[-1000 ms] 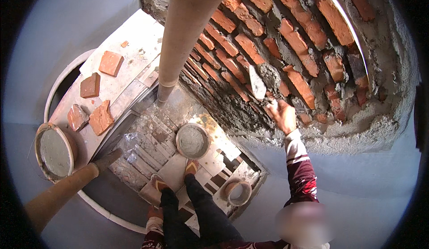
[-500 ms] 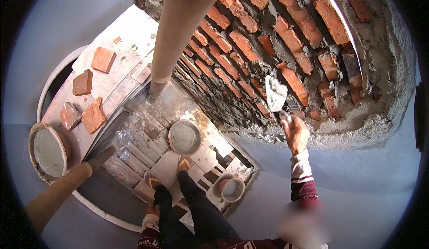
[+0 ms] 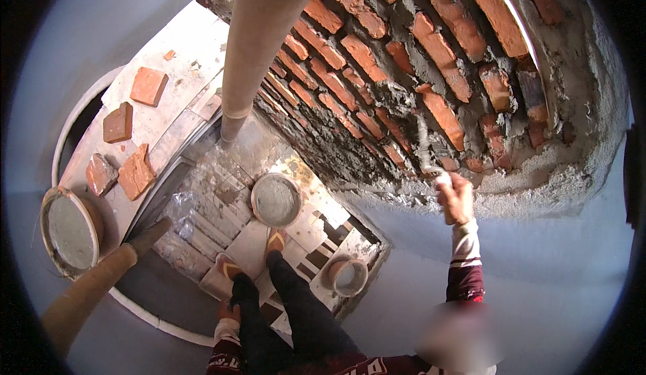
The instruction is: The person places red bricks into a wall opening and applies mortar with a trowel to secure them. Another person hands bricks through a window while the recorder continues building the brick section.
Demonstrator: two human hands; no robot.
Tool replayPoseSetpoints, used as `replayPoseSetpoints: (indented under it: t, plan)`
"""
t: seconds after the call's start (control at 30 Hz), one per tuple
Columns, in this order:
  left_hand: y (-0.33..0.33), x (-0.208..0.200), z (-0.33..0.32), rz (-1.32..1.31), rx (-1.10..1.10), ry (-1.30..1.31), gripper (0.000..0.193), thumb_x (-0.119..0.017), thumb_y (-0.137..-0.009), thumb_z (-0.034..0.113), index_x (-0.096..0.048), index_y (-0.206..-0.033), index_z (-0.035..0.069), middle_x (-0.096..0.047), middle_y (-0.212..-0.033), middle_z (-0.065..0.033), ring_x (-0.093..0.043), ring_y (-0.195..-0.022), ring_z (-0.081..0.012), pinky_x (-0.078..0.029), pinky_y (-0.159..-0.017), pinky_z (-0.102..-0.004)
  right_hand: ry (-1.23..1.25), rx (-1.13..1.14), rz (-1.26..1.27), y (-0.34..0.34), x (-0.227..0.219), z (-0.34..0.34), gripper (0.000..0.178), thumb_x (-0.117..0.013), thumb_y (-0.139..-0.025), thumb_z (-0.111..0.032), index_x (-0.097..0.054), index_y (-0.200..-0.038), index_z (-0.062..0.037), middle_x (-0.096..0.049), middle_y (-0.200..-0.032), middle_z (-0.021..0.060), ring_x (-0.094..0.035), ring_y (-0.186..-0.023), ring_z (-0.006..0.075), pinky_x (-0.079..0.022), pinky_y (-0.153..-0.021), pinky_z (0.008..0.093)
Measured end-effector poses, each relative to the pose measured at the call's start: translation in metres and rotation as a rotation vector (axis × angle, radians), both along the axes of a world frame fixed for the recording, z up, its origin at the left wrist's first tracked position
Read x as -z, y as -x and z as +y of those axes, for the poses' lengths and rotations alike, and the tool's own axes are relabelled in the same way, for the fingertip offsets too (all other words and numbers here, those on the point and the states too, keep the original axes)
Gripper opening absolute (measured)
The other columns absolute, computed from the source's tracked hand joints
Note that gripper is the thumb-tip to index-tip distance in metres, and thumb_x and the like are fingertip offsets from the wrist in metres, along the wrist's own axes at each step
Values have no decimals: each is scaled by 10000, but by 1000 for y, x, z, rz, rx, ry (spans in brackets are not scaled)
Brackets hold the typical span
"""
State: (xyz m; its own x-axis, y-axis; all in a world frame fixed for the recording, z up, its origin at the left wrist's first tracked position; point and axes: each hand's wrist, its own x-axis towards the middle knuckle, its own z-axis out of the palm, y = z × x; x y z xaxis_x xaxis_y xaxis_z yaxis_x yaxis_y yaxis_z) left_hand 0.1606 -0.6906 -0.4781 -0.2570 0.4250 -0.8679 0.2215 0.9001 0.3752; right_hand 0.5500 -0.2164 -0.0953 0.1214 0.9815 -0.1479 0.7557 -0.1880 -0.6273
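My right hand [image 3: 457, 198] is closed round the handle of a trowel [image 3: 423, 139]. Its blade now shows nearly edge-on against the brick wall [image 3: 441, 116], over a mortar joint between rough orange bricks. Grey mortar fills many joints and is smeared over the wall's lower part. Low beside my leg hangs my left hand [image 3: 229, 311], close to the dark trousers; its fingers are too small and shaded to make out.
A mortar pan [image 3: 276, 177] stands by my feet on the plank platform [image 3: 229, 240], with a smaller bucket [image 3: 367, 284] to its right. At left, brick pieces [image 3: 136, 173] lie on a pale board [image 3: 195, 45] beside another mortar pan [image 3: 44, 223]. Thick poles [image 3: 242, 59] cross the view.
The trowel has turned from showing its mortar-covered face to nearly edge-on against the wall. My right hand has shifted slightly right; my left hand stays by my leg.
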Motion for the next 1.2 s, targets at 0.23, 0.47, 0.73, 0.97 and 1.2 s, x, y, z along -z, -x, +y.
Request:
replayPoseSetpoints:
  t: [0.23,0.47,0.73,0.97,1.2]
  plan:
    - [-2,2,1,64,45,137,514,-647,-870,248,-503,-1301,9,-615,-1171,-227,-603,-1080,-378,-478,-914,-454,57,-177,-265,-22,20,-51,262,-721,-869,-218,-644,-935,23,-683,-756,105,-625,-700,129,-513,-634,328]
    - [-31,2,-4,63,36,100,538,-657,-861,229,-496,-1323,7,-613,-1187,-229,-597,-1102,-384,-469,-948,-445,217,-331,-452,19,182,-72,489,-673,-865,-445,-554,-1073,-19,-636,-737,211,-655,-661,364,-503,-634,467]
    - [-71,35,-35,119,71,-24,576,-609,-886,225,-430,-1378,-15,-509,-1334,-264,-505,-1225,-411,-405,-1034,-464,-137,-262,-746,-1,153,-39,383,-620,-920,-306,-481,-1127,-14,-611,-776,189,-611,-646,383,-482,-589,474]
    - [-83,26,-27,120,11,-60,620,-616,-878,256,-406,-1388,-26,-481,-1346,-281,-475,-1242,-425,-364,-1063,-478,-275,-108,-892,-38,138,-23,265,-547,-959,-221,-498,-1128,-22,-591,-915,224,-592,-818,423,-468,-682,485]
    - [-77,24,-21,136,85,-63,642,-626,-864,273,-409,-1385,-32,-483,-1357,-271,-460,-1256,-427,-360,-1065,-489,-308,57,-657,-78,149,-62,270,-523,-982,-208,-505,-1137,12,-578,-861,200,-571,-746,367,-460,-678,428]
